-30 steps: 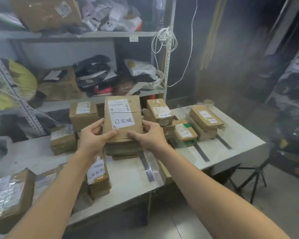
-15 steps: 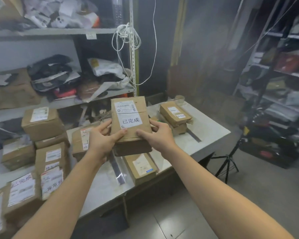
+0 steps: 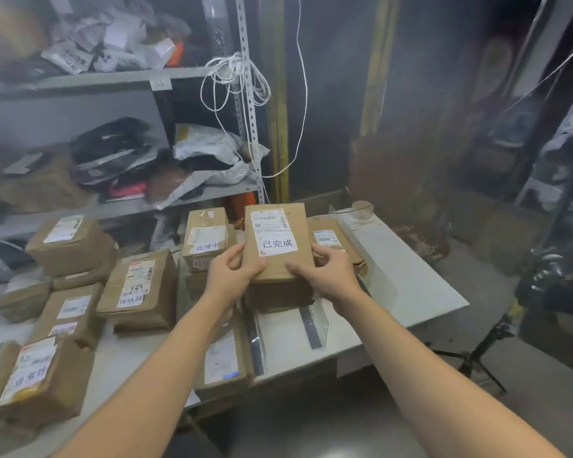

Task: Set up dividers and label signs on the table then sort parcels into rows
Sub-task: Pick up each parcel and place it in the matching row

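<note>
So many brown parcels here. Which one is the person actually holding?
The parcel labelled 已完成, gripped by the left hand and right hand; nothing else is held.

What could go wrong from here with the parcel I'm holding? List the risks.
1. The left hand and right hand grip the held parcel only at its near end; it may slip.
2. The clear divider stands right beside the stack below; setting down could knock it.
3. The front-edge parcel lies beside the left forearm and could be nudged off.
</note>
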